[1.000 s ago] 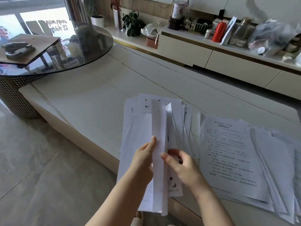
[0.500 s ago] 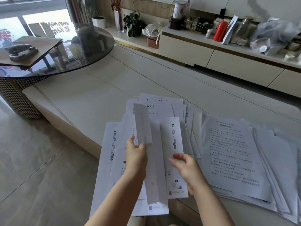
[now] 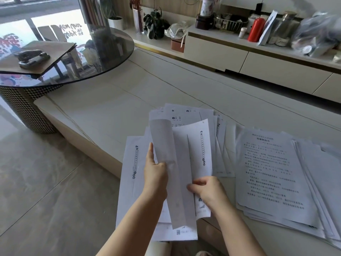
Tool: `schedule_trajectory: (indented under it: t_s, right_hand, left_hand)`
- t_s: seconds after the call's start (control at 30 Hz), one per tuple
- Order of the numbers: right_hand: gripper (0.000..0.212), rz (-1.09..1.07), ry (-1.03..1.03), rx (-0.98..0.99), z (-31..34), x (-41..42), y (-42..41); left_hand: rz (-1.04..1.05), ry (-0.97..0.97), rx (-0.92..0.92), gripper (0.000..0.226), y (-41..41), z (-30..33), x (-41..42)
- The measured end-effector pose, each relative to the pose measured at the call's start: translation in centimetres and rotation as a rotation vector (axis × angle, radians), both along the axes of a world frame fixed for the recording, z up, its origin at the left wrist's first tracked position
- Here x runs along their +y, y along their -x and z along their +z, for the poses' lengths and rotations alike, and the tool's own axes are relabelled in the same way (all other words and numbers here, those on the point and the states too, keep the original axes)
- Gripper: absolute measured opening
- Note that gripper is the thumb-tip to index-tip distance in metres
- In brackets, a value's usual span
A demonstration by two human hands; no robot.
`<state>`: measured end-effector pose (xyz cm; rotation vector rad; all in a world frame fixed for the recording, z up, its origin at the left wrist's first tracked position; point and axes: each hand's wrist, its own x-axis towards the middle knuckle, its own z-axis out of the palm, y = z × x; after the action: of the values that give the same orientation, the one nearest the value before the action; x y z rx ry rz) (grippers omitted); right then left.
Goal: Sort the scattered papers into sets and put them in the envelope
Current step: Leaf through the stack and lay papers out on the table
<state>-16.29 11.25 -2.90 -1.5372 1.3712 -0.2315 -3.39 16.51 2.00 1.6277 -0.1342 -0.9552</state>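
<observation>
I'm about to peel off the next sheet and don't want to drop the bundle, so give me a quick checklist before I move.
1. Left hand holds the curled sheet: ok.
2. Right hand pinches the lower edge of a printed sheet: ok.
3. Held bundle supported: not ok, its near end overhangs the edge of the low table.
4. Sorted stack to the right lies flat on the table: ok, though its sheets are fanned.
5. Envelope within reach: cannot tell, none shows in the view.

A home living room: low cabinet (image 3: 239,58), glass table (image 3: 103,58), houseplant (image 3: 154,24).
</observation>
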Motion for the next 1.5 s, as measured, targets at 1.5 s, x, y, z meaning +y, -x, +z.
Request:
schedule_trajectory:
  t_s: [1.5]
  right_hand:
    - [0.021,-0.538,-0.008,-0.419,0.9,-3.2,4.1]
  left_hand:
    - [-0.557,0.137,-0.435,0.076,2.6,0.5,-1.9]
